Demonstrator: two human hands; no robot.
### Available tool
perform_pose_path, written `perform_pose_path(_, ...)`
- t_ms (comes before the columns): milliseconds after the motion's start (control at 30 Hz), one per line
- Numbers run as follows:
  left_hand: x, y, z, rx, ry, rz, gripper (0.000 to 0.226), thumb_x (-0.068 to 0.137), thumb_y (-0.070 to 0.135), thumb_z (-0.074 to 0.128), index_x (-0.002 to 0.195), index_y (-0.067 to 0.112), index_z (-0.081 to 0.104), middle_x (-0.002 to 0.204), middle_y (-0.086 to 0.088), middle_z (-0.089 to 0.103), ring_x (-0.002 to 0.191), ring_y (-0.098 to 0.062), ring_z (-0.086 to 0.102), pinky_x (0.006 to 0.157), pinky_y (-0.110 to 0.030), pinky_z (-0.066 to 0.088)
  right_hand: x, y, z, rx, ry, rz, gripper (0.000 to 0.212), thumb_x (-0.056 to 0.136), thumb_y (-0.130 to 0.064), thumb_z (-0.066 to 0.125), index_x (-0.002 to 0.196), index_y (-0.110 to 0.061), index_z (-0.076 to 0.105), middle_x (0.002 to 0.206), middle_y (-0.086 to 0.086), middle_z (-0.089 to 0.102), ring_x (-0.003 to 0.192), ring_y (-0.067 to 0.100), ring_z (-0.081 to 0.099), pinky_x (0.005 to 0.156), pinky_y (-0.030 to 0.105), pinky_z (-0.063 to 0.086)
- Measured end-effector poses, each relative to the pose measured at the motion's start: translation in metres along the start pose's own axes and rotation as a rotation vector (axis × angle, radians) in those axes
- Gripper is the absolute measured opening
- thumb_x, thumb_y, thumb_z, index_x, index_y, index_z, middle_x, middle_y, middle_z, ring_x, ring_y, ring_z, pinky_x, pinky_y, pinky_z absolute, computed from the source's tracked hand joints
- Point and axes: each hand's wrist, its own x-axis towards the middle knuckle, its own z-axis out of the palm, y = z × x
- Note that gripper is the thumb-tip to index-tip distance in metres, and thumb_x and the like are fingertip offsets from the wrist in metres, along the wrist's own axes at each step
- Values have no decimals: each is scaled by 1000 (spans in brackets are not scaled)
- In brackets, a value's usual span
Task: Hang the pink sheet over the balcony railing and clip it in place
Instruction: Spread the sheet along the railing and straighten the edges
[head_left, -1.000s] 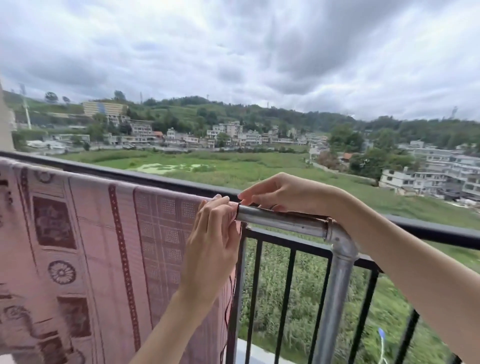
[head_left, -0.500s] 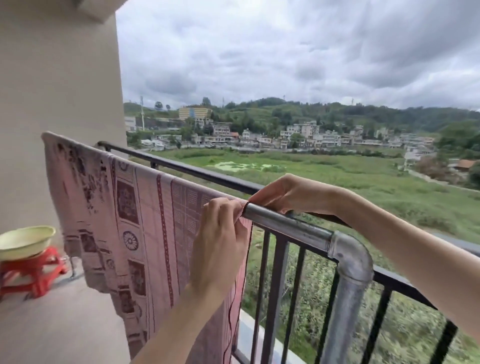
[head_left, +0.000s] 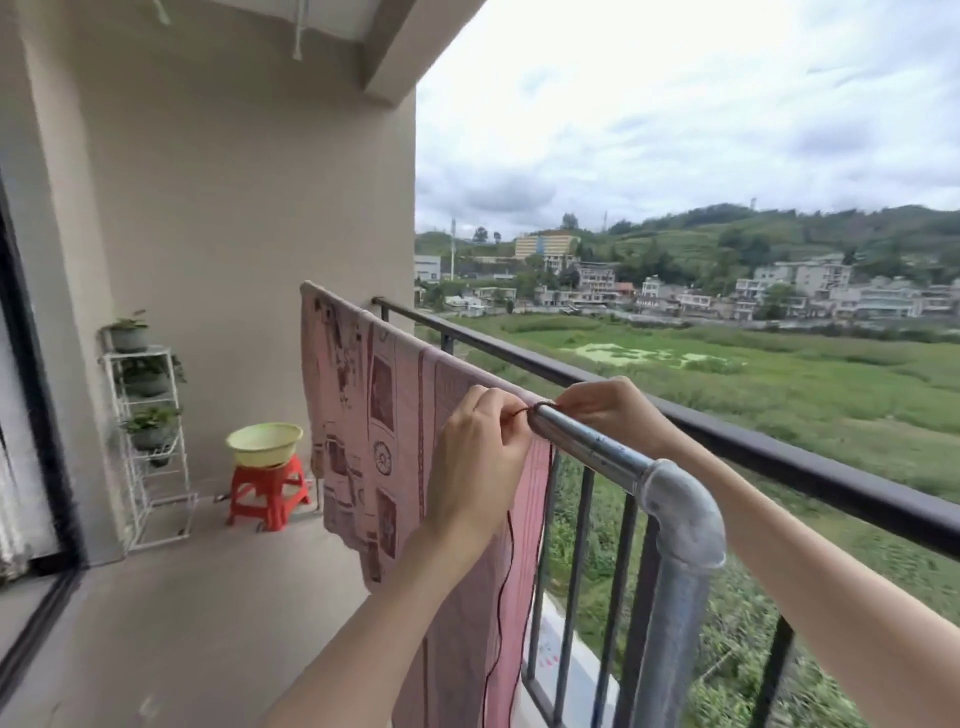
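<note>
The pink patterned sheet (head_left: 384, 415) hangs over a silver metal pipe (head_left: 597, 449) that runs just inside the black balcony railing (head_left: 779, 452). My left hand (head_left: 483, 462) pinches the sheet's near top edge and a thin dark red string (head_left: 506, 582) at the pipe. On the far side of the pipe, my right hand (head_left: 597, 415) pinches the same spot. The string dangles down along the sheet's edge. No clip is visible.
The pipe bends down at an elbow joint (head_left: 680, 514) close to me. At the balcony's far end stand a red stool (head_left: 270, 491) with a yellow-green basin (head_left: 264, 441) and a white plant rack (head_left: 150, 441). A glass door frame (head_left: 31, 364) is on the left.
The view has swung left, bringing the wall, stool and plant rack into sight. Both hands stay at the sheet's edge on the pipe; the dark string now shows between the fingers.
</note>
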Motion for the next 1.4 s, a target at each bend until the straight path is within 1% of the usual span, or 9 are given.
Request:
perform_pose_path(133, -7, 17, 1, -71, 42, 7, 10, 86, 8, 60, 84, 16, 67, 80, 13, 56, 72, 2, 55, 65, 1, 38, -16, -3, -11, 93, 72, 4, 10, 78, -4, 70, 74, -13, 70, 81, 17, 72, 75, 19, 63, 77, 38, 52)
perform_pose_path(233, -13, 31, 1, -104, 65, 4, 11, 85, 9, 61, 84, 18, 68, 80, 13, 58, 73, 0, 58, 67, 0, 40, -33, -5, -18, 165, 141, -12, 7, 76, -14, 73, 71, -18, 71, 71, 6, 70, 67, 11, 61, 68, 29, 51)
perform_pose_path(300, -18, 41, -1, -126, 66, 9, 12, 85, 10, 62, 84, 20, 69, 80, 12, 61, 73, -2, 60, 68, -3, 43, -46, -7, -23, 182, 195, -28, 3, 77, -16, 73, 74, -16, 73, 71, 7, 71, 64, 10, 61, 63, 28, 49)
perform_pose_path(400, -26, 54, -3, -159, 52, 19, 16, 83, 9, 63, 79, 25, 66, 79, 11, 63, 71, -2, 61, 65, -4, 44, -65, -8, -29, 188, 235, -65, 7, 79, -13, 71, 80, -6, 73, 78, 12, 72, 70, 17, 63, 66, 30, 51)
perform_pose_path(567, -37, 79, -2, -162, 33, 19, 16, 83, 9, 64, 79, 25, 65, 79, 9, 64, 71, -3, 60, 64, -6, 45, -90, -12, -38, 180, 289, -119, 7, 84, -3, 64, 80, 0, 70, 73, 10, 69, 62, 9, 59, 59, 15, 48)
perform_pose_path(733, -46, 95, -4, -132, 44, 66, 12, 83, 8, 64, 81, 19, 69, 79, 13, 60, 74, 0, 59, 64, -1, 41, -110, -12, -44, 154, 336, -138, 14, 86, -5, 63, 77, -16, 68, 73, -2, 68, 68, 10, 61, 66, 22, 51)
perform_pose_path(1000, -59, 108, -11, -60, 80, 113, 12, 82, 6, 64, 82, 18, 69, 77, 16, 56, 68, 5, 55, 64, -1, 39, -125, -20, -41, 105, 389, -183, 17, 87, -11, 62, 75, -23, 64, 70, -14, 63, 63, -4, 56, 61, 11, 45)
perform_pose_path(1233, -66, 120, -10, -65, 99, 135, 11, 83, 7, 64, 83, 16, 69, 78, 17, 56, 76, -3, 58, 64, -1, 39, -135, -22, -42, 119, 453, -200, 14, 88, -6, 59, 79, -15, 62, 71, -11, 61, 65, 2, 54, 60, 12, 42)
perform_pose_path(1400, -73, 120, -7, -68, 89, 130, 11, 82, 6, 64, 83, 16, 69, 78, 13, 57, 73, -1, 56, 65, -2, 40, -143, -20, -39, 135, 461, -178, 13, 89, -8, 59, 79, -17, 62, 71, -13, 61, 66, 2, 55, 61, 15, 45)
